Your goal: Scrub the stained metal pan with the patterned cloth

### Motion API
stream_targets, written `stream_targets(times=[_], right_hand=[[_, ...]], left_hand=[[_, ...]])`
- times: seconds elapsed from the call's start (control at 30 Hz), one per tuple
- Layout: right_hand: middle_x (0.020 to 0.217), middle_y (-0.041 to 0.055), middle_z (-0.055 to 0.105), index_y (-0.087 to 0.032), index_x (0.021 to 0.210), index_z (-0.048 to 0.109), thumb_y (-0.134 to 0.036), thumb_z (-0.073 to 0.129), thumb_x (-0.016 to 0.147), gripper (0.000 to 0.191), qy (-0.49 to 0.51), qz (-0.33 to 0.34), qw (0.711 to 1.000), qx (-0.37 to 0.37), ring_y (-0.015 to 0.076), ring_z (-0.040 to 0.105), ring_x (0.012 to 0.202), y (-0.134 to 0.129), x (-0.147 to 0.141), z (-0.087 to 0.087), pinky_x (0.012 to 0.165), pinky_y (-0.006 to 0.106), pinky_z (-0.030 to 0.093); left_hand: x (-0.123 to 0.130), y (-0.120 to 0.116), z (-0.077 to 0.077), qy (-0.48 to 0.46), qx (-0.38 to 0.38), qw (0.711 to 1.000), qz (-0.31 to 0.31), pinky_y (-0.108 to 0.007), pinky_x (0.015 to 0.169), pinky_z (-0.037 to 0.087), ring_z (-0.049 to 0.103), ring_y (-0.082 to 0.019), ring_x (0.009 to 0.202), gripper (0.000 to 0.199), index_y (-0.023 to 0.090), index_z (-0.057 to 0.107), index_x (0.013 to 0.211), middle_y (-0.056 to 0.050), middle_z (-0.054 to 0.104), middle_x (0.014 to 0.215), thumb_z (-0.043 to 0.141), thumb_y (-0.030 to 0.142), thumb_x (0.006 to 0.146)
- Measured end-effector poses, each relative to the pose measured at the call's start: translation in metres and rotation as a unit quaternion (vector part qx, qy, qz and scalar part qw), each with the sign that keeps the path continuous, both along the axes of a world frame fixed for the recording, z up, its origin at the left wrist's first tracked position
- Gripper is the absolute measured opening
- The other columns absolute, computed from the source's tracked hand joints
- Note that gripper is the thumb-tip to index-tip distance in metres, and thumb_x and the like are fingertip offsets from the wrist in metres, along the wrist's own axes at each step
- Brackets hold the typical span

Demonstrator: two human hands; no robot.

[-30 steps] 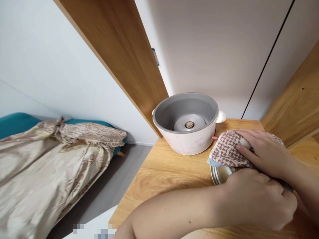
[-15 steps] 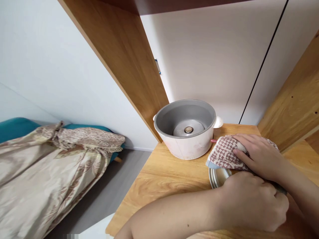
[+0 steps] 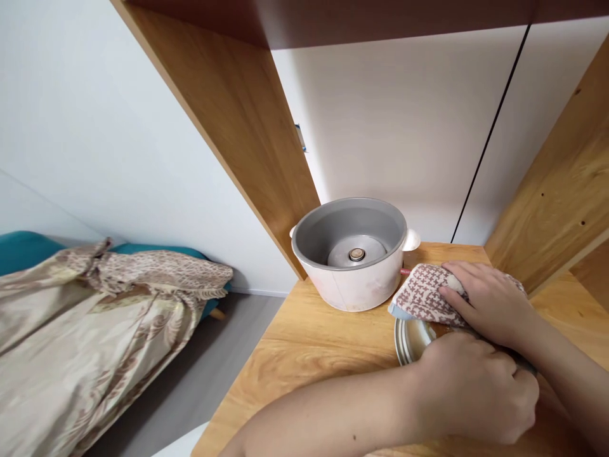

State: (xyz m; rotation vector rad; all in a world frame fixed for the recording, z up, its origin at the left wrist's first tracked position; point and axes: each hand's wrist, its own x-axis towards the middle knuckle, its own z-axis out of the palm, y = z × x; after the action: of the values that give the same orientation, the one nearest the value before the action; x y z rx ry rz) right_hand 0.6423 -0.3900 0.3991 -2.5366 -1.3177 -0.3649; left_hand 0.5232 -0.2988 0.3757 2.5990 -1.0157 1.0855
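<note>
Patterned cloth (image 3: 425,293) beneath right grip (image 3: 497,304)

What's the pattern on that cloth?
The cloth has a reddish-brown and cream houndstooth-like pattern, seen in the head view.

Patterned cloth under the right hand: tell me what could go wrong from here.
The patterned cloth could slip under the right hand, perhaps letting the round rimmed piece shift. The left hand partly hides that piece, so a shift might go unnoticed. The open white cooker stands close to the cloth, so a shove might knock it.
</note>
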Motion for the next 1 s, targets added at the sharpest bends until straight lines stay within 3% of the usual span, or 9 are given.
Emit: stream_targets(times=[0.17, 0.4, 0.63, 0.87, 1.0], right_hand=[[0.146, 0.0095, 0.067, -0.024, 0.144, 0.061, -0.048, 0.047, 0.105, 0.048, 0.025, 0.069, 0.997, 0.005, 0.0328, 0.06, 0.132, -0.0017, -0.0022, 0.0046, 0.108, 0.056, 0.048], [0.131, 0.0138, 0.074, -0.019, 0.132, 0.069, -0.046, 0.043, 0.106, 0.046, 0.007, -0.011, 1.0, 0.005, 0.0354, 0.068, 0.119, 0.0005, -0.0018, 0.002, 0.097, 0.056, 0.053], [0.143, 0.0104, 0.069, -0.022, 0.141, 0.063, -0.048, 0.045, 0.105, 0.048, 0.02, 0.056, 0.998, 0.005, 0.0334, 0.062, 0.13, -0.0015, -0.0022, 0.0045, 0.107, 0.056, 0.048], [0.134, 0.0129, 0.073, -0.02, 0.134, 0.066, -0.048, 0.042, 0.106, 0.047, 0.009, 0.004, 1.0, 0.007, 0.0348, 0.067, 0.121, 0.001, -0.0022, 0.0023, 0.101, 0.056, 0.051], [0.135, 0.012, 0.072, -0.021, 0.136, 0.065, -0.049, 0.041, 0.106, 0.047, 0.011, 0.013, 1.0, 0.005, 0.0343, 0.065, 0.124, 0.0003, -0.0015, 0.0018, 0.103, 0.055, 0.05]], left_hand=[[0.0007, -0.0004, -0.0016, -0.022, -0.005, 1.0, 0.0, -0.032, 0.041, 0.025, 0.052, -0.013, 0.048, 0.021, 0.021, 0.05, 0.063, 0.002, 0.052, 0.057, 0.065, 0.021, 0.079], [0.0008, -0.0008, -0.0014, -0.01, -0.002, 1.0, 0.007, -0.031, 0.043, 0.032, 0.054, -0.013, 0.051, 0.02, 0.02, 0.052, 0.066, 0.002, 0.054, 0.059, 0.064, 0.021, 0.082], [0.0011, 0.0, -0.0021, -0.049, -0.01, 0.999, 0.001, -0.031, 0.042, 0.028, 0.049, -0.012, 0.047, 0.022, 0.021, 0.048, 0.063, 0.002, 0.051, 0.057, 0.063, 0.02, 0.079], [0.0008, -0.0002, -0.002, -0.024, -0.01, 1.0, -0.003, -0.031, 0.043, 0.032, 0.053, -0.014, 0.05, 0.02, 0.02, 0.052, 0.065, 0.002, 0.053, 0.059, 0.063, 0.02, 0.081], [0.0006, 0.0002, 0.0015, 0.016, 0.017, 1.0, -0.01, -0.031, 0.043, 0.031, 0.053, -0.014, 0.049, 0.022, 0.021, 0.052, 0.064, 0.002, 0.054, 0.059, 0.061, 0.02, 0.085]])
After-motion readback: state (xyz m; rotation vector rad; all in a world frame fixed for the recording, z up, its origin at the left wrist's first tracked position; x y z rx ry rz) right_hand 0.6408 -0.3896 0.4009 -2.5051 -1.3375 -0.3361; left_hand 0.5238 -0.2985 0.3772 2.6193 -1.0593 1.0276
